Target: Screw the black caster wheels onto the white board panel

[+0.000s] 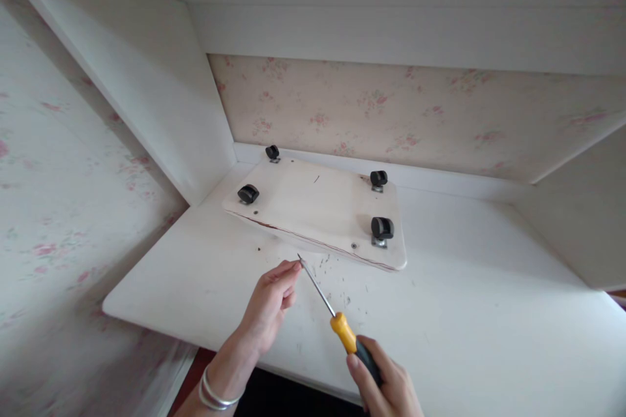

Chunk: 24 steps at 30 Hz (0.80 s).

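Observation:
My right hand [384,378] is wrapped round the yellow and black handle of a screwdriver [345,333]. Its metal shaft slants up and left, away from me. At the shaft's far end, the thumb and fingers of my left hand [271,300] are pinched together beside the tip; whatever small thing they may hold there is hidden. Just beyond the tip lies a white board [313,208] with rounded corners, its front edge cracked. Black casters stand wheels-up on it: a front-right caster [382,229], a back-right caster [378,180], and others on the left [248,193].
The board rests on a white desktop [464,313], with dark crumbs [337,280] scattered in front of it. A white side panel [161,91] rises at the left, and another panel [581,208] at the right. Above hangs a white shelf [391,32], with floral wallpaper [342,104] behind.

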### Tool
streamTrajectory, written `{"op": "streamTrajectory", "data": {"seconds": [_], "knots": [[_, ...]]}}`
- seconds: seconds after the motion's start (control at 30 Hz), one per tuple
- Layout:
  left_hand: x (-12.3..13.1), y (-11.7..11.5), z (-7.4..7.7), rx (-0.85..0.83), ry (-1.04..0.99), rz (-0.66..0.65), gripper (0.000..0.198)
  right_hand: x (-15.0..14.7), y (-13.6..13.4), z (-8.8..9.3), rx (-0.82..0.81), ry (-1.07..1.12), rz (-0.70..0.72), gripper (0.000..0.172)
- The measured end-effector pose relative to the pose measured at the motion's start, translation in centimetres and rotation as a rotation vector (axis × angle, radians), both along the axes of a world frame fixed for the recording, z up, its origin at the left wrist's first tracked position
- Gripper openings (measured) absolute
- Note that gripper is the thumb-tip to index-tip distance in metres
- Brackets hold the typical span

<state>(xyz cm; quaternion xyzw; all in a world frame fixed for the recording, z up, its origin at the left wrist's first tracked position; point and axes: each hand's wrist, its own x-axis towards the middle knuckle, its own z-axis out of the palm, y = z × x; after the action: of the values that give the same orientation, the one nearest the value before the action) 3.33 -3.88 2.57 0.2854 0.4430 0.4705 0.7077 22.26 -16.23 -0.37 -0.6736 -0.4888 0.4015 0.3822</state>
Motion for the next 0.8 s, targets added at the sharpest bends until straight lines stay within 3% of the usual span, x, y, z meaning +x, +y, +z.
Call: {"op": "streamTrajectory", "data": {"seconds": [0.13, 0.27, 0.37, 0.53, 0.8], "knots": [[1.1, -0.4, 0.0, -0.008, 0.038, -0.082, 0.029, 0.5, -0.7, 0.0, -0.051, 0.167, -0.116, 0.055], [2.0, -1.1, -0.5, 0.002, 0.16, -0.237, 0.031, 3.1, -1.4, 0.5, 0.013, 0.277, -0.294, 0.054], [2.4, -1.6, -1.4, -0.003, 0.251, -0.316, 0.029, 6.1, -1.8, 1.1, 0.064, 0.227, -0.412, 0.052], [2.5, -1.9, -3.2, -0.02, 0.315, -0.308, 0.03, 10.2, -2.3, 2.2, 0.023, 0.021, -0.497, 0.053], [1.7, -1.7, -4.9, 0.039, 0.356, -0.356, 0.037, 10.3, -1.2, 3.5, -0.017, 0.002, -0.562, 0.056]]}}
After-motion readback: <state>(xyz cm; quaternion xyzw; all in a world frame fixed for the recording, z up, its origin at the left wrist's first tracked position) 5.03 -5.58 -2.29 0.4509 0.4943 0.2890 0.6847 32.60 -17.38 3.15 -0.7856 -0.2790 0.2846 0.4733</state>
